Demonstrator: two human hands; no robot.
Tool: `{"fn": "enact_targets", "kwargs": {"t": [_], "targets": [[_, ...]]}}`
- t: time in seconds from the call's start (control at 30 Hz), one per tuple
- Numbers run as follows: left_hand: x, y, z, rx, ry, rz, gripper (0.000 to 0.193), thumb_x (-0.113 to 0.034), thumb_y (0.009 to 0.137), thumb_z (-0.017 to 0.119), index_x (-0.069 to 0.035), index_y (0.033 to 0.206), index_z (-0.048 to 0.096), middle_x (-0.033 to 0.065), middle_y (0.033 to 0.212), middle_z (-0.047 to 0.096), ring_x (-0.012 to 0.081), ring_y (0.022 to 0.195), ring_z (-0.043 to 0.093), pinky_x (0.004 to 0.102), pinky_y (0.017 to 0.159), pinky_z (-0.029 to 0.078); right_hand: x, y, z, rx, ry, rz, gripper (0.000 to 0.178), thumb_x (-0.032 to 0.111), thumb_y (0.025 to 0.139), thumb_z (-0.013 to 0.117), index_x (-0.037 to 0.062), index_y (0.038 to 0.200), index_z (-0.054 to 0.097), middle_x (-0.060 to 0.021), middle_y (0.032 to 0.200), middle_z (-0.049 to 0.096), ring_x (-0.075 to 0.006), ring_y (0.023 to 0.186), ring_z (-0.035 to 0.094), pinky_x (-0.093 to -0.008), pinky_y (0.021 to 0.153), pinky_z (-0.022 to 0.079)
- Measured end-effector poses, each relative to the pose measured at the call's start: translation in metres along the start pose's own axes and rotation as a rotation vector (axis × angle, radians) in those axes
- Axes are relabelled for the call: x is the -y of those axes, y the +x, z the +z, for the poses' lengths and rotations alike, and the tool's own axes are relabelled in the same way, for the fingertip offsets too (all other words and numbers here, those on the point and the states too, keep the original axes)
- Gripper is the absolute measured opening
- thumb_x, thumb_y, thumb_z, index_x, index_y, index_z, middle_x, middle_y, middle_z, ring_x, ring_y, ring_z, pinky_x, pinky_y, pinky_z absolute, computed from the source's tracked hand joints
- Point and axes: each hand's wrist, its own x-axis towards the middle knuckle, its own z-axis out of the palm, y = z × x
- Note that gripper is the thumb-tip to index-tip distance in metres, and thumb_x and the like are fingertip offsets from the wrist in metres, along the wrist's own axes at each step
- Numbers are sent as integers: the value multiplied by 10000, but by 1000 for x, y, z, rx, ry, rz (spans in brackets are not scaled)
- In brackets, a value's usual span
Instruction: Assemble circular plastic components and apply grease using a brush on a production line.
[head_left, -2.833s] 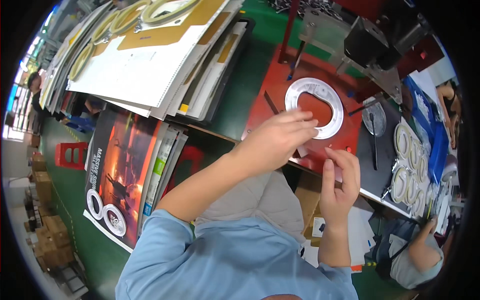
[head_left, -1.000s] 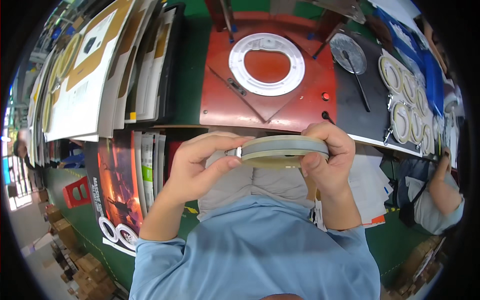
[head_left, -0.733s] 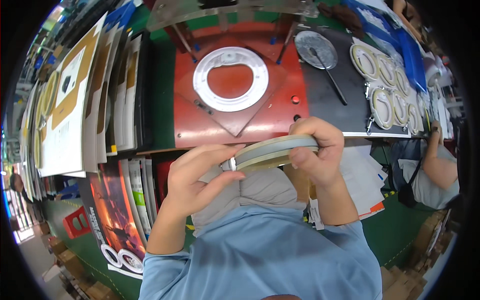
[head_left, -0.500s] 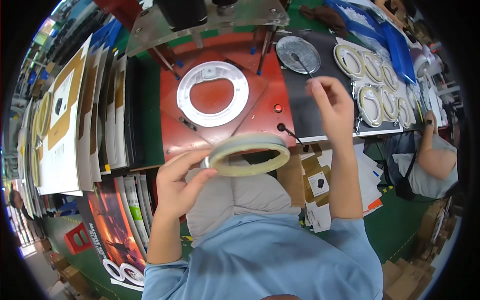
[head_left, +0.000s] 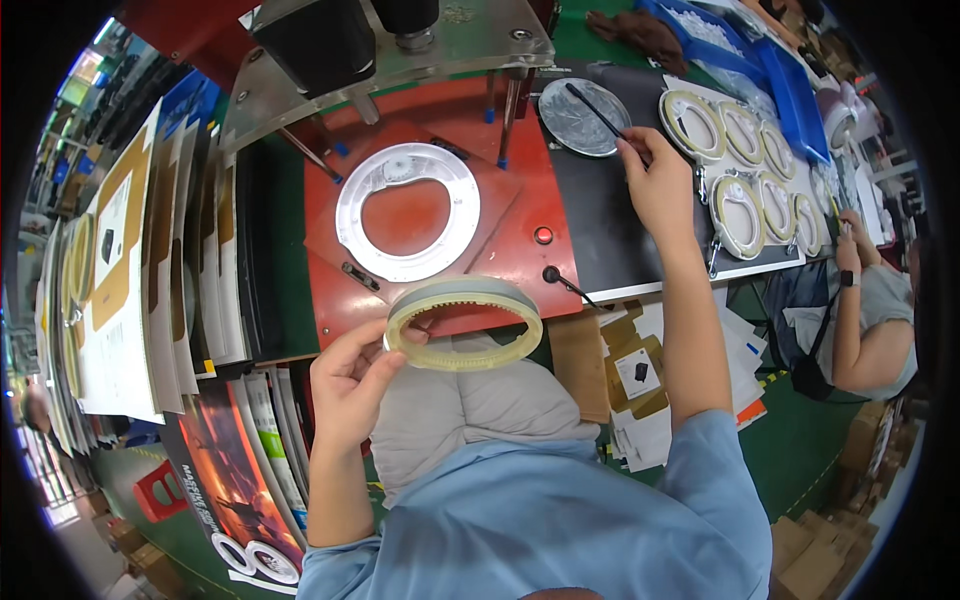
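Holding a pale yellow ring on the left, a black stick on the right

From where I stand, the person's left hand pinches the ring by its left end, keeping it tilted above the lap, close to the near edge of a red platform. A grey band runs around its outside; the inner edge looks toothed. Reaching right, the right hand has its fingertips closed on the near end of the stick, whose far part lies over a round grey dish; whether the two touch, I can't tell. On the platform, left of a red button, lies a flat white ring. Right of the dish, six similar yellowish rings rest on a white board.
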Motion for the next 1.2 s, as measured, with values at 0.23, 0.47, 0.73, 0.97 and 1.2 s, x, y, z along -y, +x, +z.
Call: {"fn": "enact_targets", "kwargs": {"t": [0.23,0.47,0.73,0.97,1.2], "targets": [[1,2,1,7,4,20,314,-28,980,683,76,1274,644,169,1139,748,249,1081,724,362,989,554,10,7,7,28,-6,9,226,197,978,698,24,1112,754,-176,964,767,-323,872,750,-374,795,567],[2,1,-2,44,-8,36,349,79,963,641,86,1312,633,168,1170,746,207,1114,702,310,973,538,15,5,-4,-10,-60,-30,207,188,976,697,35,1099,765,-180,963,756,-331,858,737,-392,782,562],[-1,-5,-1,8,-21,39,301,-6,972,666,80,1261,660,165,1139,752,242,1080,721,358,988,550,13,8,-6,44,-101,-147,192,184,978,696,40,1082,771,-170,984,749,-330,880,724,-384,791,554],[-35,-16,-7,-27,192,272,324,76,880,718,81,1204,708,170,1169,722,218,1060,700,309,921,545,-3,-13,-31,77,-159,-129,209,190,990,688,46,1121,763,-174,1041,751,-360,936,724,-405,824,564],[-69,5,-14,-21,576,730,316,28,819,717,75,1131,728,242,1160,729,335,1038,720,366,890,573,32,-42,-72,137,256,136,239,183,1028,687,22,1189,760,-42,925,741,-62,744,579,-212,672,441]]}}
